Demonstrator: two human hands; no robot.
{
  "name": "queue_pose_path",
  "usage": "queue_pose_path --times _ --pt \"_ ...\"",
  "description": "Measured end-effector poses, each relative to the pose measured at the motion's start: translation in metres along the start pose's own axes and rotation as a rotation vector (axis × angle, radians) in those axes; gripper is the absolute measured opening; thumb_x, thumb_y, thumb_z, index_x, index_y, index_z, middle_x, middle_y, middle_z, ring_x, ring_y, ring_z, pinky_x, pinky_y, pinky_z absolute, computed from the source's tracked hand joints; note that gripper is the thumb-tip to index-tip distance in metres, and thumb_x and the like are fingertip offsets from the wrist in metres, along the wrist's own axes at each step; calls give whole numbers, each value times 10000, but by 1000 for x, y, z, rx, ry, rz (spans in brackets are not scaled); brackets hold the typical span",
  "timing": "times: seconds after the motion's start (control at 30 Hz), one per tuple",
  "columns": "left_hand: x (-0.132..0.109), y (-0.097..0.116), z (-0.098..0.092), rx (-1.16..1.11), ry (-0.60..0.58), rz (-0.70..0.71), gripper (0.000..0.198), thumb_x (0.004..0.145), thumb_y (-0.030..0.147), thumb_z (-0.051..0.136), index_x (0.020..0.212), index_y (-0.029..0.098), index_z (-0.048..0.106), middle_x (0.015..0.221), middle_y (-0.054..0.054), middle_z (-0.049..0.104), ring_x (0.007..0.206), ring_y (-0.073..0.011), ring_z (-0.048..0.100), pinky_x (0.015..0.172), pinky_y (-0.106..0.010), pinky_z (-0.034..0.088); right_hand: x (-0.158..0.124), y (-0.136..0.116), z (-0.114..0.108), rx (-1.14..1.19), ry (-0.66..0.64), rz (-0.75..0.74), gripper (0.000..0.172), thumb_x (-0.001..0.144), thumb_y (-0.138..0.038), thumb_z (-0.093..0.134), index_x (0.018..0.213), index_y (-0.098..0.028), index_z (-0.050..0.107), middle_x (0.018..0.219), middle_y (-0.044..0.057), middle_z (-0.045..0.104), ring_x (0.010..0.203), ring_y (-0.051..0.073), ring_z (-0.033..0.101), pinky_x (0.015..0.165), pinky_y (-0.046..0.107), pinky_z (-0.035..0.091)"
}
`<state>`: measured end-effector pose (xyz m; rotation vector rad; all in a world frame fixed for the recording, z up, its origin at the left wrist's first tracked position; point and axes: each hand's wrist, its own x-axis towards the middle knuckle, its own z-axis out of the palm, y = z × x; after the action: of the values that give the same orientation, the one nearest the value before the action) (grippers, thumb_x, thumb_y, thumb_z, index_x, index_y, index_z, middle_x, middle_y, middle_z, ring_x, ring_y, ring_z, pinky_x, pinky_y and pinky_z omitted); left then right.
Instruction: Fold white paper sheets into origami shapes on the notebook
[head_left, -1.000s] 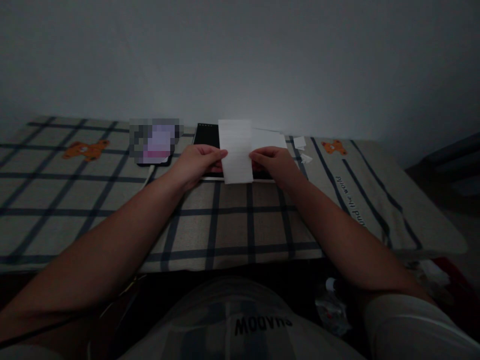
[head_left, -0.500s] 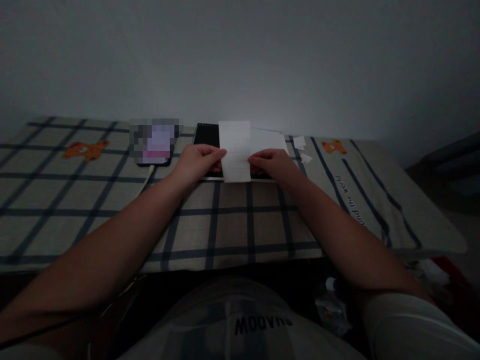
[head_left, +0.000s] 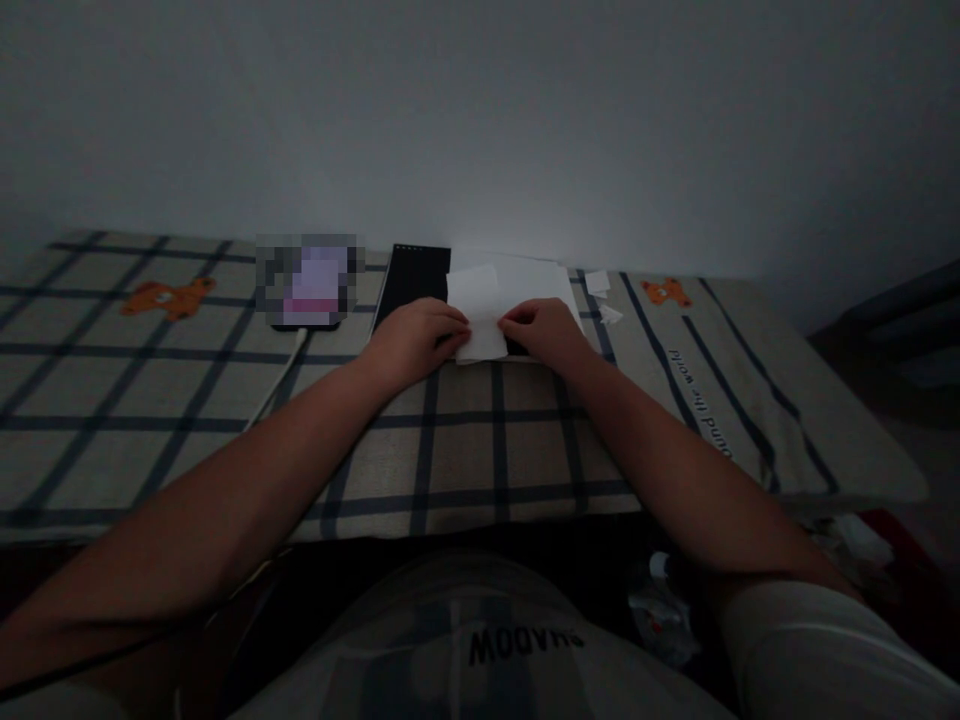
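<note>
While a small white paper slip (head_left: pixel 475 292) sits over a flat black object (head_left: pixel 412 280), the left hand (head_left: pixel 420 335) pinches the slip's left side and the right hand (head_left: pixel 551 330) its right edge, both angled inward, backs upward, above the cloth-covered counter (head_left: pixel 480 460); a phone (head_left: pixel 311 285) lies to the left.

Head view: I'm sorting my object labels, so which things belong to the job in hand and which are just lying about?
Belonging to the job:
small paper, between left hand and right hand
dark flat pad beneath it
white sheets on the pad, probably

Just lying about, apparently:
phone
white cable
paper scraps
clear bottle
</note>
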<state>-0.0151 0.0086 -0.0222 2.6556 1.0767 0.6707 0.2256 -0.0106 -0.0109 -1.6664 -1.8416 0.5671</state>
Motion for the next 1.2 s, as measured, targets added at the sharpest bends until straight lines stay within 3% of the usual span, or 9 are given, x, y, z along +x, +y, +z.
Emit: queue_pose_path --times 0.53,0.67,0.77,0.83,0.97,1.07,1.2 --pt "0 5 3 9 -67 -21 474 1103 434 455 1256 205 841 1441 -121 776 1379 -323 687 1184 -506 545 5 4 5 -133 -48 -16 166 951 -256 728 877 -199 866 962 128 855 914 281 780 869 427 599" --pt "1 3 4 20 -81 -27 485 1100 428 454 1280 189 836 1455 -134 769 1391 -339 683 1185 -528 541 4 9 4 -148 -39 -52 163 949 -256 718 993 -183 857 1001 120 844 924 267 756 884 416 581" --pt "1 2 5 11 -86 -22 484 1096 420 461 1285 177 834 1454 -147 767 1390 -344 684 1192 -530 534 6 16 1 -142 3 -138 258 949 -241 711 1166 -166 828 1020 115 825 942 264 738 901 410 571" --pt "1 2 5 6 -86 -13 473 1095 415 468 1286 187 835 1455 -139 768 1388 -336 685 1197 -519 529 7 21 0 -158 37 -266 310 961 -201 676 1240 -172 809 1119 127 821 1049 276 732 991 426 552" --pt "1 3 4 8 -85 -18 490 1100 423 454 1294 179 832 1454 -139 768 1386 -335 684 1198 -516 528 7 22 -2 -249 -41 -469 300 1014 -211 619 1216 -203 840 1320 136 803 1268 316 688 1147 473 481" --pt "1 3 3 19 -101 -16 503 1103 425 444 1330 174 816 1460 -142 763 1388 -338 681 1201 -522 530 5 20 -2 -303 -125 -483 308 1051 -256 590 1186 -199 861 1348 138 800 1266 321 694 1135 471 486" --pt "2 0 4 37 -76 -22 492 1093 407 468 1391 172 782 1549 -156 702 1471 -349 621 1263 -554 480 7 23 0 -316 -138 -487 317 1054 -275 583 1205 -209 854 1344 126 800 1248 306 691 1123 459 482"
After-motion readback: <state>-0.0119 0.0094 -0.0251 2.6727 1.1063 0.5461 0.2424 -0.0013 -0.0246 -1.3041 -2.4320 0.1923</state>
